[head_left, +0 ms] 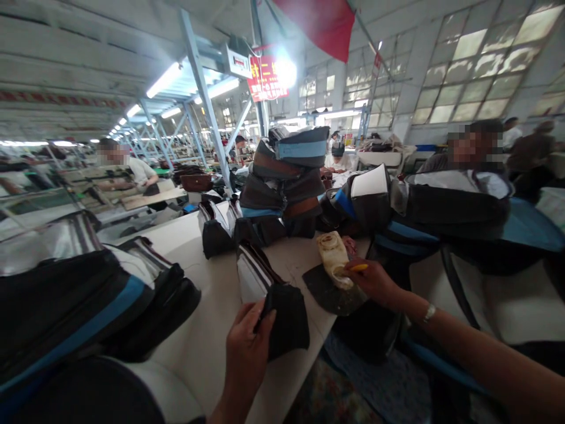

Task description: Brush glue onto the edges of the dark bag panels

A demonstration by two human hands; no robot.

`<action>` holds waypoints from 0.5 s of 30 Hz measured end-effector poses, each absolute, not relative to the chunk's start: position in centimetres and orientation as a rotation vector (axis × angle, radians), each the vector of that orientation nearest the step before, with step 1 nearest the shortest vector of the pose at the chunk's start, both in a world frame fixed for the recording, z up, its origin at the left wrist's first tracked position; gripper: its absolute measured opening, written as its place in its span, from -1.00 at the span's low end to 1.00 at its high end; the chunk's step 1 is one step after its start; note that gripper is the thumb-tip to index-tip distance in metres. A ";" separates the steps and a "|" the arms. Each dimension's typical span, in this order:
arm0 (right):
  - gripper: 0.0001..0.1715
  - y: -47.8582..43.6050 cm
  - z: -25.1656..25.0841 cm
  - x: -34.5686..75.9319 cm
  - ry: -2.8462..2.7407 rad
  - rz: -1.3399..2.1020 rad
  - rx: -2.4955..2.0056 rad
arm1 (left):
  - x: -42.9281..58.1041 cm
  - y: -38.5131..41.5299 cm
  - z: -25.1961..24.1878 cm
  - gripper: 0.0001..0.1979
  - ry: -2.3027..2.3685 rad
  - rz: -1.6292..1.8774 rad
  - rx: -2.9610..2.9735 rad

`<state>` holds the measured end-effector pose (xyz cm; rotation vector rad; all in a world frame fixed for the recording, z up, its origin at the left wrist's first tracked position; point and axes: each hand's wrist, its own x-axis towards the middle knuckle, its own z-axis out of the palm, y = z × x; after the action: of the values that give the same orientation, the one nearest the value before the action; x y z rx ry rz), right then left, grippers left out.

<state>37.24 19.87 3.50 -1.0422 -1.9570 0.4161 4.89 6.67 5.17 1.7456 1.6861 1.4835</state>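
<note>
My left hand [249, 335] pinches the near edge of a black bag piece [289, 321] with white and dark striped layers, lying on the pale worktable [207, 330]. In my right hand [373, 282] is a yellow-handled tool [358, 268]. Its working end is hidden at the mouth of a cream, crusted container [332, 253], which lies tilted on a dark stained pad [324, 291]. A crumpled pinkish thing [349, 244] sits just behind the container.
Stacked black, brown and blue bag pieces [286, 182] rise at the table's back. More pieces crowd the left [79, 306] and right [450, 206]. A blue-grey post [205, 106] stands beyond. People sit at the left [141, 171] and right [477, 147].
</note>
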 end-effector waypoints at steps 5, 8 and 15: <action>-0.77 16.5 12.3 32.3 -1.920 0.406 -0.876 | 6.0 7.4 5.7 -0.72 1.620 1.456 1.729; -0.87 14.6 15.6 28.6 -2.030 0.398 -0.521 | 6.4 7.6 5.8 -0.73 1.586 1.445 1.727; -0.91 14.7 16.6 26.2 -2.385 0.219 -0.228 | 6.5 7.6 5.8 -0.73 1.571 1.463 1.715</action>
<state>26.18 14.73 16.63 -0.2285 -2.3850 0.2188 6.52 7.59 5.79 1.7153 1.5705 1.4631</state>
